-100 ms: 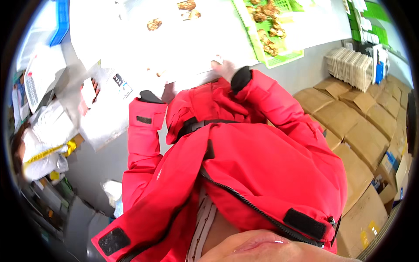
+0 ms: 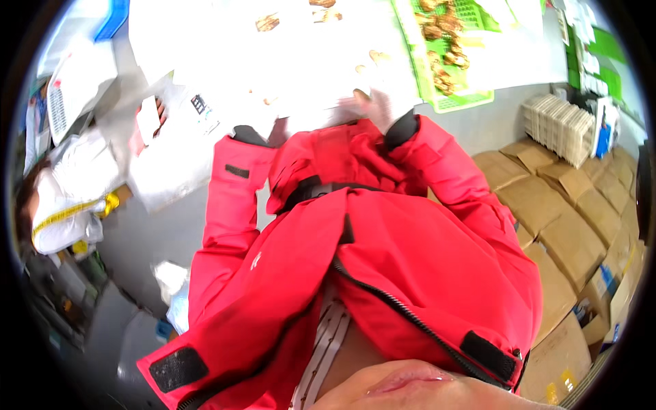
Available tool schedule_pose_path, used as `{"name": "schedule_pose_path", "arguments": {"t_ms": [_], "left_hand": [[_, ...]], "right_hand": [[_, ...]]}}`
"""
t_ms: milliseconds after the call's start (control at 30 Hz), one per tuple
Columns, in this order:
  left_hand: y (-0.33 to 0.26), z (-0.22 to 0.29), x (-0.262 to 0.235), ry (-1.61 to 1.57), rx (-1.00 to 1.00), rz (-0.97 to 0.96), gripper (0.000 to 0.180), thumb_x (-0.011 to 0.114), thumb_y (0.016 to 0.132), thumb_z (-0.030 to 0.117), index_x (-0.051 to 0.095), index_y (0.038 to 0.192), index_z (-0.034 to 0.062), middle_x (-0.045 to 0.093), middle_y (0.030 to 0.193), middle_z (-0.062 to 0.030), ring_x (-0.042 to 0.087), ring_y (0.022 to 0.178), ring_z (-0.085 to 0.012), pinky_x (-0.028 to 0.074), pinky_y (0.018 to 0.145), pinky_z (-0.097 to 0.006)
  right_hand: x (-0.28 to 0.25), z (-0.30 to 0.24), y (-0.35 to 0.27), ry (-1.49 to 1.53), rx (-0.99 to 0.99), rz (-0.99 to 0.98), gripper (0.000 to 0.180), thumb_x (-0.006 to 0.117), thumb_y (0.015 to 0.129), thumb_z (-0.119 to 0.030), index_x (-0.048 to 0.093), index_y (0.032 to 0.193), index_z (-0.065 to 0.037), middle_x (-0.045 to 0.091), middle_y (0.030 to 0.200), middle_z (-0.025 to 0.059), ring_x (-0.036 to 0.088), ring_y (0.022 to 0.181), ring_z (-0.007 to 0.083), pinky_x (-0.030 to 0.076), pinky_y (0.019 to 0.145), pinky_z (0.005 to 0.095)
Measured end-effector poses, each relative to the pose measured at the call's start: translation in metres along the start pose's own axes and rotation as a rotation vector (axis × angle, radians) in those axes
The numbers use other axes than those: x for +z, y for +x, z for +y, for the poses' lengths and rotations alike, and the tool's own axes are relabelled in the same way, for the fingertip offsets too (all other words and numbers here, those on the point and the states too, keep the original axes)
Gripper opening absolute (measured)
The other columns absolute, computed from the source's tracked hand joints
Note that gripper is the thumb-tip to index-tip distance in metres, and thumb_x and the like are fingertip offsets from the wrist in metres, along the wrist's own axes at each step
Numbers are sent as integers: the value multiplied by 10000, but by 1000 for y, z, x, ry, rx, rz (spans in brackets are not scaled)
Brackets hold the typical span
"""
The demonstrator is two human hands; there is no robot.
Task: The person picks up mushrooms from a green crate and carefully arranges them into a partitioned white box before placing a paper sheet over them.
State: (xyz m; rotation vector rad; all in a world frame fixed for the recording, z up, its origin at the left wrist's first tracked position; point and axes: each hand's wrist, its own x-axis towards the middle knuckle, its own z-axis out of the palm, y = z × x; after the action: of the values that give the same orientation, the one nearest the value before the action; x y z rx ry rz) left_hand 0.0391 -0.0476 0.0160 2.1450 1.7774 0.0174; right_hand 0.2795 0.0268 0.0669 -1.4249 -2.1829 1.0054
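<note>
A red padded jacket (image 2: 383, 260) fills the middle of the view, its sleeves reaching up to the near edge of a white worktop (image 2: 225, 48) and hiding much of that edge. Stacked brown cardboard boxes (image 2: 574, 225) crowd the floor off the worktop's right side, with a block of pale ribbed trays (image 2: 559, 123) beyond them and green-and-white packages (image 2: 601, 68) near the worktop's far right corner. A green slotted crate (image 2: 451, 102) lies on the right part of the worktop, holding a row of brown, lumpy pieces (image 2: 444, 48). More small brown pieces (image 2: 268, 22) lie scattered on the white surface toward the far edge. Off the left edge hang crumpled clear plastic bags with white labels (image 2: 198, 106), beside a white bundle tied with yellow tape (image 2: 68, 215); a blue tray (image 2: 113, 17) sits by the far left corner. The right hand (image 2: 365, 106), blurred, rests at the near edge with a small brown piece (image 2: 362, 92) at its fingertips; whether it grips it cannot be told. The left hand (image 2: 279, 131) is mostly hidden by its cuff, its state unclear.
</note>
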Motion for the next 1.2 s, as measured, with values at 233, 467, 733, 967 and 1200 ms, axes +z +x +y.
{"name": "schedule_pose_path", "arguments": {"t_ms": [233, 467, 733, 967, 1200], "left_hand": [[28, 0, -81, -75, -201, 234, 144, 657, 693, 205, 634, 807, 119, 600, 856, -88, 510, 904, -293, 373, 873, -443], [10, 26, -76, -27, 39, 294, 213, 621, 732, 160, 608, 930, 82, 611, 902, -118, 531, 966, -306, 325, 940, -506], [2, 9, -55, 12, 49, 318, 297, 610, 780, 202, 576, 1062, 119, 604, 968, -57, 557, 952, -196, 219, 997, -598], [-5, 16, -55, 35, 86, 270, 404, 608, 787, 218, 505, 1152, 79, 574, 1072, -85, 517, 1064, -261, 253, 984, -579], [-11, 11, -51, 90, 38, 305, 476, 637, 730, 222, 465, 1156, 98, 568, 1062, -63, 445, 1148, -263, 204, 987, -602]], "right_hand": [[-3, -3, 19, -617, -385, -120, 241, 644, 691, -208, 572, 911, -142, 543, 941, 29, 461, 1071, 256, 315, 953, 438], [23, 17, 15, -572, -229, -511, 135, 529, 744, -135, 576, 862, -92, 556, 917, 88, 513, 954, 270, 418, 845, 391], [-41, 17, 24, -372, -161, -264, 130, 563, 669, -125, 577, 798, -110, 574, 813, 71, 558, 820, 275, 463, 712, 370], [-135, 200, -5, -600, 225, 437, 358, 633, 731, -83, 552, 1079, -96, 573, 1001, 151, 539, 925, 321, 446, 803, 376], [-137, 204, 39, -312, 577, 500, 518, 675, 744, -157, 495, 1226, -97, 554, 1148, 199, 531, 1054, 337, 420, 899, 367]]}}
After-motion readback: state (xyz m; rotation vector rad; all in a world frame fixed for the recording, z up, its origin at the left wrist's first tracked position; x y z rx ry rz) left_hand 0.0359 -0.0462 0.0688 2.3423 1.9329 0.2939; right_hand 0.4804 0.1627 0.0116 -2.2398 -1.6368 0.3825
